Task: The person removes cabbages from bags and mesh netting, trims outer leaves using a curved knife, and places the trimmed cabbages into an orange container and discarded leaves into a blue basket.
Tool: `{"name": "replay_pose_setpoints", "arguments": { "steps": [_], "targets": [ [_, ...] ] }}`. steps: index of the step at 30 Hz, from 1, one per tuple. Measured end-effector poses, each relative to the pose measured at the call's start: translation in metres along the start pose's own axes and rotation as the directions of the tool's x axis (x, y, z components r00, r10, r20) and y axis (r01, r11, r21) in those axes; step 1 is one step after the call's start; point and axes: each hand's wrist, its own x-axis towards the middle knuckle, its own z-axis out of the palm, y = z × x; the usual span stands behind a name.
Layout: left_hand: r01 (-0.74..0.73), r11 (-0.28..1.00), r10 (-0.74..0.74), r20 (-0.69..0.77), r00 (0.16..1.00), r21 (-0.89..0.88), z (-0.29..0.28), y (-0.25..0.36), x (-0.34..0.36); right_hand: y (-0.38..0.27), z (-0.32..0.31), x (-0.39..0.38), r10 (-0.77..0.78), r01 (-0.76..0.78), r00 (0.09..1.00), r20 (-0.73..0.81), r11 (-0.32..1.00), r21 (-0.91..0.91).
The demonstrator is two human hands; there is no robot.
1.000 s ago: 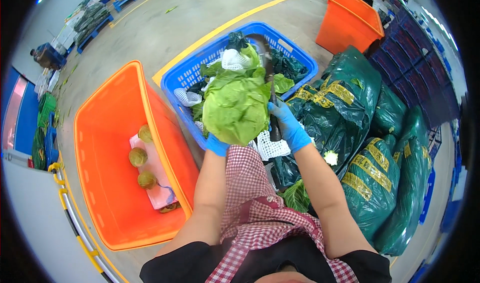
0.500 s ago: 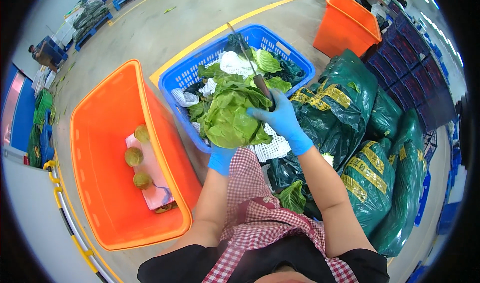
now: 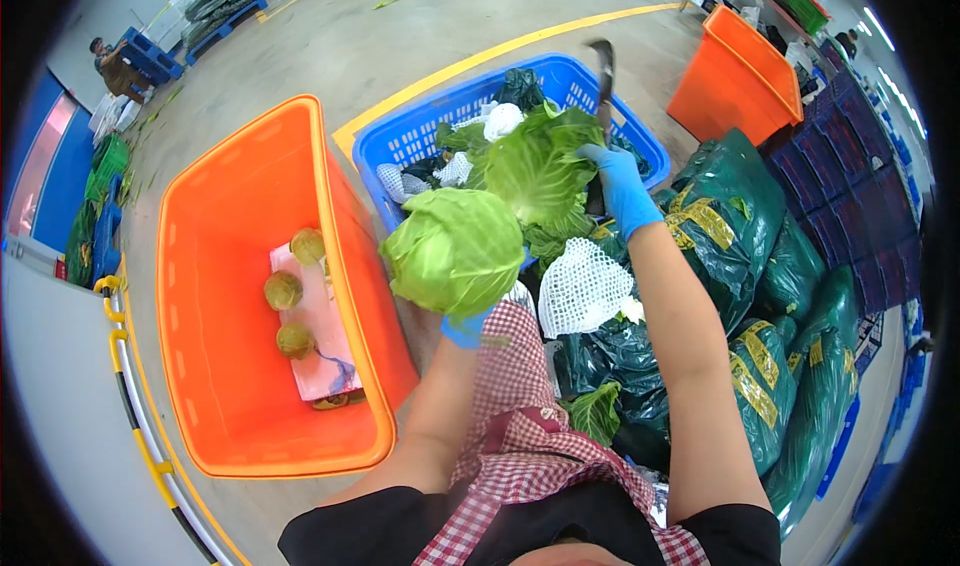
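Observation:
My left hand (image 3: 466, 328), in a blue glove, cups a round green cabbage (image 3: 455, 251) from below; the cabbage hides most of its fingers. My gloved right hand (image 3: 622, 188) grips a knife (image 3: 604, 81) with its dark blade pointing up and away. Its thumb side also pinches a large loose cabbage leaf (image 3: 540, 171), which is apart from the head. Beneath the leaf stands a blue basket (image 3: 400, 131) of leaves and white netting. A white foam net (image 3: 583, 288) lies at the basket's near side.
An orange bin (image 3: 230, 366) stands at the left, with several round greenish things (image 3: 283, 290) inside. Dark green bags (image 3: 735, 201) with yellow tape pile up at the right. Behind them are another orange bin (image 3: 730, 76) and stacked dark crates (image 3: 850, 156). A person (image 3: 118, 71) stands far left.
The cabbage has moved left and toward the orange bin, its outer leaf now separated. My right hand has moved right with the knife and that leaf. The view has shifted slightly.

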Motion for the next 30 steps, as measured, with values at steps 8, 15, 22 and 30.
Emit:
{"name": "replay_pose_setpoints", "arguments": {
  "steps": [8,15,22,30],
  "targets": [
    [-0.229,0.708,0.241,0.076,0.968,0.668,0.011,0.048,0.005,-0.002,0.046,-0.045,0.133,-0.118,0.989,0.062,0.972,-0.204],
    [-0.333,0.412,0.227,0.258,0.939,0.848,0.047,0.038,0.021,0.003,0.062,-0.131,0.003,0.035,0.990,0.144,0.965,-0.261],
    [-0.335,-0.013,0.186,0.331,0.925,0.942,0.044,0.039,0.016,0.002,0.054,-0.139,-0.149,0.187,0.982,0.112,0.797,-0.574],
    [-0.157,0.716,0.105,0.118,0.988,0.681,0.019,0.023,0.006,0.018,0.037,-0.123,0.008,0.031,0.994,0.109,0.937,-0.349]
  ]
}}
